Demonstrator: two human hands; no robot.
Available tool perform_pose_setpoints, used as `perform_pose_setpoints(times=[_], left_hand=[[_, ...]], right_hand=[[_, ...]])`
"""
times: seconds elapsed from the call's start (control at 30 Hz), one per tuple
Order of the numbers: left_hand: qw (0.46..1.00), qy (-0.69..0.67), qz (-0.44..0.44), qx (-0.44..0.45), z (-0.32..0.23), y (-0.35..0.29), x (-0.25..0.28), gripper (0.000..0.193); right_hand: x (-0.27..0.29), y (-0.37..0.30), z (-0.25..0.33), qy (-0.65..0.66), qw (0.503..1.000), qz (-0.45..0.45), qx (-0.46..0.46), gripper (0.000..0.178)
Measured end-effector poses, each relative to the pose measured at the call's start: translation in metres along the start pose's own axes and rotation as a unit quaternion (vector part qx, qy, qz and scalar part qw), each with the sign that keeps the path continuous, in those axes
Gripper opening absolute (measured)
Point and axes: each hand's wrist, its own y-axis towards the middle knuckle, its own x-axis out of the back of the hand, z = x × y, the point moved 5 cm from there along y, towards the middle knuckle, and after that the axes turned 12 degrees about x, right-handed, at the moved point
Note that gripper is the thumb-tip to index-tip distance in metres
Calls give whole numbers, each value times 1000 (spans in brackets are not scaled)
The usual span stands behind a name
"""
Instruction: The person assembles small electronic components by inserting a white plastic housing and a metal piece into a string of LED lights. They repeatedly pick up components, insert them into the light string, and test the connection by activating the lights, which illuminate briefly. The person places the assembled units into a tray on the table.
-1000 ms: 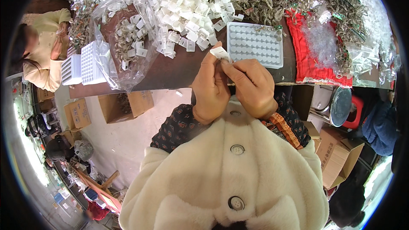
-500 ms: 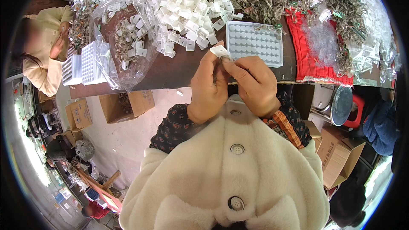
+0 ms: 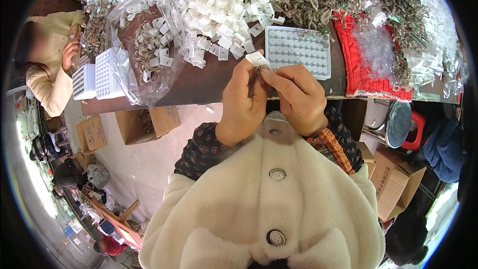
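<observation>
My left hand (image 3: 245,98) pinches a small white plastic casing (image 3: 257,60) with a narrow dark slot, above the near edge of the table. Close against it, my right hand (image 3: 301,97) has its thumb and forefinger together just below the casing. A bit of something greyish shows between those fingertips, too small and covered to name. Right behind the hands lies a white tray (image 3: 298,50) with rows of round hollows. A large heap of similar white casings (image 3: 219,10) spreads across the table beyond my left hand.
Coiled thin wires (image 3: 328,0) are piled at the far right, next to a red cloth (image 3: 354,65) with clear plastic bits. A clear bag (image 3: 164,82) and stacked white trays (image 3: 110,74) stand left. Another person's hand (image 3: 70,56) is farther left. Cardboard boxes (image 3: 164,119) sit below.
My hands stay almost in place, with the casing held at nearly the same spot and slight finger shifts. At the left, the other person's hand and arm have moved a little.
</observation>
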Motion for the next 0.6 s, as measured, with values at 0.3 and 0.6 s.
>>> perform_pose_setpoints(times=[0.3,0.6], left_hand=[[989,105,-51,-95,-7,1,-1,42],[963,-252,55,76,1,7,5,30]], right_hand=[[-1,2,3,-18,999,8,28,39],[12,2,-10,185,956,7,-226,26]])
